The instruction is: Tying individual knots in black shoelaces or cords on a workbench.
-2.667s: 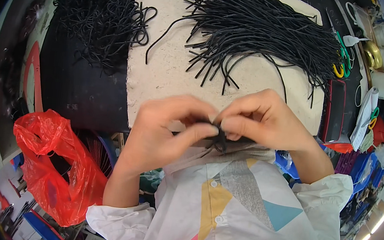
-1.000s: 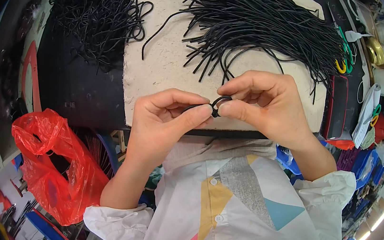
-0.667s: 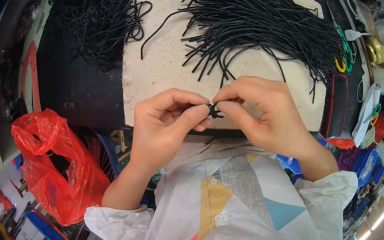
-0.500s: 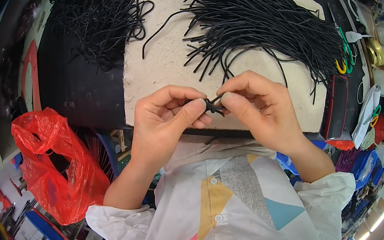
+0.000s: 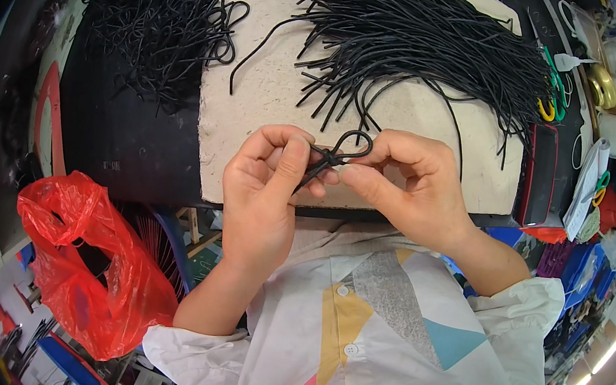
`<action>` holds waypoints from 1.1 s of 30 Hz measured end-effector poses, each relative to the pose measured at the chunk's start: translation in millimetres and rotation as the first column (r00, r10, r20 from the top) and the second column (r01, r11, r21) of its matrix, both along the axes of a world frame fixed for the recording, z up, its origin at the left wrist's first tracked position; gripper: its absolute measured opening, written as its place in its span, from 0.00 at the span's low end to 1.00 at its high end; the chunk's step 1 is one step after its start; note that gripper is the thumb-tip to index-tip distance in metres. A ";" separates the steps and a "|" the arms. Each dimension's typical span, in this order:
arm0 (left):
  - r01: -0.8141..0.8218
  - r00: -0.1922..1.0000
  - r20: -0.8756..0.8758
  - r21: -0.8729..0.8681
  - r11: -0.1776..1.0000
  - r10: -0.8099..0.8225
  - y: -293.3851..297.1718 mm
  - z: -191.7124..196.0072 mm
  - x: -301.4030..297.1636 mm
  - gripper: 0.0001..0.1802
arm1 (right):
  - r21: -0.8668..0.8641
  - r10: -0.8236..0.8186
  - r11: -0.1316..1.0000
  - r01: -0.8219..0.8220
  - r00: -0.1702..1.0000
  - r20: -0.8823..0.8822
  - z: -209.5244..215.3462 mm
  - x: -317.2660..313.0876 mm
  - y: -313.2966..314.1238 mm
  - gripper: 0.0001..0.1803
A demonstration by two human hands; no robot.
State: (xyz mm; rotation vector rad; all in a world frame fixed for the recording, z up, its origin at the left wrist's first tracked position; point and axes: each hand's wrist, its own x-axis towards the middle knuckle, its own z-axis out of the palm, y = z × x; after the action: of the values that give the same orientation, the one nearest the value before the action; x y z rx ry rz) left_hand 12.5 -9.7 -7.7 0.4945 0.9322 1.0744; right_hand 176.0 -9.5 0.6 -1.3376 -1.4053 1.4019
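Note:
A black cord [image 5: 331, 158] with a knot in it and a small loop standing out at its upper right is between my two hands, above the front edge of a pale board [image 5: 263, 118]. My left hand [image 5: 271, 176] pinches the cord on the left of the knot, thumb against fingers. From the right, my right hand [image 5: 409, 186] pinches it close to the knot with thumb and index finger. Behind the hands, a bundle of straight black cords [image 5: 419, 41] lies across the board. My fingers hide parts of the held cord.
A tangled heap of looped black cords [image 5: 160, 20] lies at the far left on the black table [image 5: 128, 155]. Scissors with green and yellow handles [image 5: 554, 100] and a dark red-edged case [image 5: 539, 175] lie at the right. A red plastic bag [image 5: 95, 266] hangs near left.
A loop of the cord now shows above the knot, where earlier only a compact knot was visible. My left hand has turned more upright, and my right hand has shifted slightly down.

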 end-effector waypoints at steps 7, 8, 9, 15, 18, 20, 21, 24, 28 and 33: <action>0.139 0.987 -0.065 -0.105 0.985 -0.146 3.6 7.2 -9.4 0.10 | -0.168 -0.034 0.986 0.005 0.984 -0.173 2.1 3.6 4.2 0.05; 0.116 0.990 -0.065 -0.108 0.987 -0.123 4.0 7.6 -9.8 0.10 | -0.259 -0.076 0.966 0.003 0.958 -0.275 1.1 3.5 4.4 0.05; 0.092 0.993 -0.063 -0.113 0.989 -0.100 4.7 7.7 -10.0 0.11 | -0.243 -0.046 0.970 -0.013 0.970 -0.237 2.5 4.2 4.9 0.06; 0.109 0.989 -0.094 -0.094 0.990 -0.117 3.0 8.6 -6.4 0.12 | -0.063 0.018 0.998 -0.021 0.999 -0.045 2.6 6.4 4.7 0.06; 0.127 0.984 -0.118 -0.070 0.989 -0.135 1.3 7.1 -5.9 0.12 | 0.052 0.004 0.999 -0.003 1.000 -0.006 -2.7 4.7 4.2 0.06; 0.133 0.981 -0.137 -0.050 0.990 -0.139 0.5 6.4 -5.4 0.12 | 0.102 -0.004 0.995 -0.001 0.999 0.048 -3.3 2.8 3.4 0.06; 0.131 0.980 -0.146 -0.041 0.991 -0.135 -0.2 6.7 -5.0 0.12 | 0.109 0.000 0.994 -0.007 0.998 0.063 -2.8 2.5 3.6 0.06; 0.121 0.975 -0.188 -0.014 0.993 -0.121 -1.0 6.4 -3.4 0.12 | 0.133 0.000 0.991 -0.014 0.995 0.098 -1.2 1.6 3.8 0.06; 0.066 0.980 -0.190 0.067 0.996 -0.052 -0.5 3.7 -1.5 0.11 | 0.157 0.007 0.987 -0.029 0.990 0.140 2.4 0.8 3.7 0.06; 0.004 0.987 -0.162 0.088 0.996 0.010 -2.7 -1.4 3.5 0.07 | 0.184 0.014 0.982 -0.041 0.990 0.143 1.2 0.3 3.8 0.06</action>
State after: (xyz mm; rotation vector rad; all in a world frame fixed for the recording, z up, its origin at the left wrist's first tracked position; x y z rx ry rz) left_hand 16.0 -12.4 -9.1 0.6609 1.0315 1.0931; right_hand 176.3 -5.7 1.9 -1.3203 -1.6115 1.1793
